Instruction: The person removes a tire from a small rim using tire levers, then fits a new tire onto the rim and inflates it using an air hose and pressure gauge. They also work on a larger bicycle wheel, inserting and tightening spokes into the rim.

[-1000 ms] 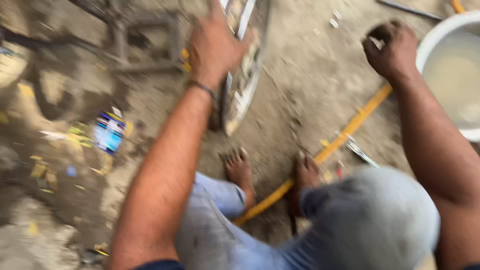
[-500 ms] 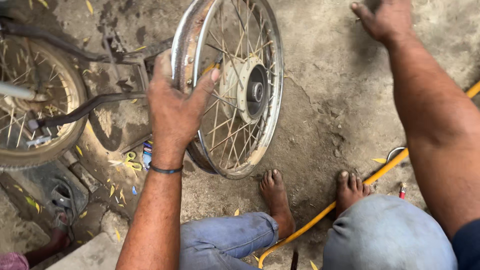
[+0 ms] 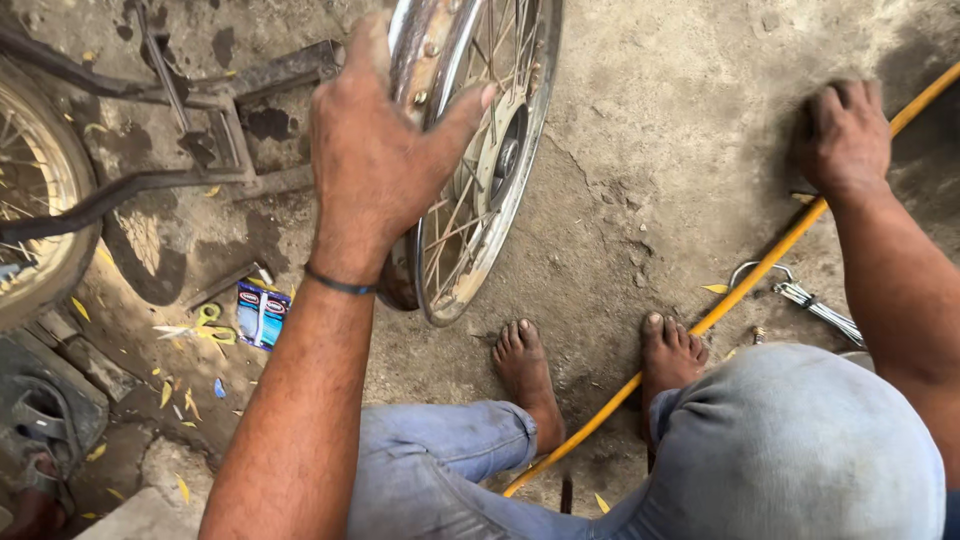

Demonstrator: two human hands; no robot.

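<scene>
My left hand [image 3: 375,150] grips the chrome rim of a bare spoked wheel [image 3: 478,165] that stands upright on the concrete floor, its hub facing right. A dark band circles that wrist. My right hand [image 3: 845,135] rests fingers-down on the ground at the upper right, covering a small dark thing that I cannot make out, right beside a yellow hose [image 3: 740,290]. I squat with bare feet [image 3: 525,370] on the floor and blue jeans [image 3: 790,450] over my knees.
A motorcycle wheel with tyre [image 3: 40,210] and dark metal frame bars [image 3: 200,90] fill the left. A small blue packet [image 3: 260,315] and yellow-handled scissors [image 3: 210,325] lie on the floor. A wire clip [image 3: 800,295] lies by the hose. A sandal [image 3: 35,440] sits lower left.
The view has dropped closer. My left hand has stayed on the rim, and my right hand has come down from the upper edge onto the ground by the hose.
</scene>
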